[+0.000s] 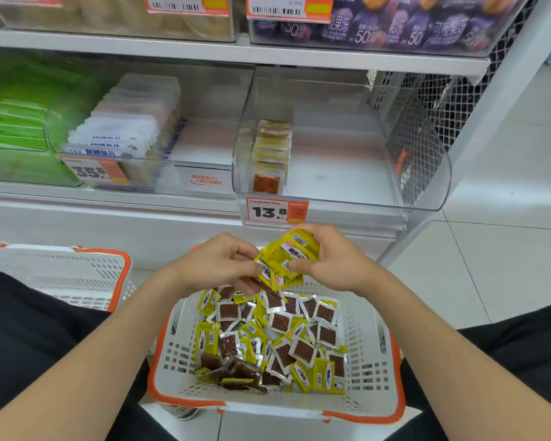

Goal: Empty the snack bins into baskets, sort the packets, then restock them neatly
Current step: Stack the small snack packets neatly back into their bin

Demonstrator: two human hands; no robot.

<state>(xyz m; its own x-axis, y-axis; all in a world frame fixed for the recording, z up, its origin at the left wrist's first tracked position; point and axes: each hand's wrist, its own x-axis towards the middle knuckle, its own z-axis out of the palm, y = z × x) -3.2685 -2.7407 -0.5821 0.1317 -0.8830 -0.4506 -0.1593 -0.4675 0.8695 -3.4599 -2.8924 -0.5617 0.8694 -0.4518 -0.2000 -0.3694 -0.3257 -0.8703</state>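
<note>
Near me at 6 o'clock the basket is heaped with loose packets, above it my left hand and right hand pinch a yellow stack from 9 and 3, which looks light, slick and floppy, so I'd squeeze its flat faces, with the clear bin at 12.

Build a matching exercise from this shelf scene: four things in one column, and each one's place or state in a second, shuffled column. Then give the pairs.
Things
1. clear bin
2. near basket
3. yellow packet stack
4. side basket

Place or state
A. held by the left hand and the right hand
B. on the person's left, partly out of frame
C. one row of packets along its left wall
D. heaped with loose packets

Pairs: 1-C, 2-D, 3-A, 4-B
</note>
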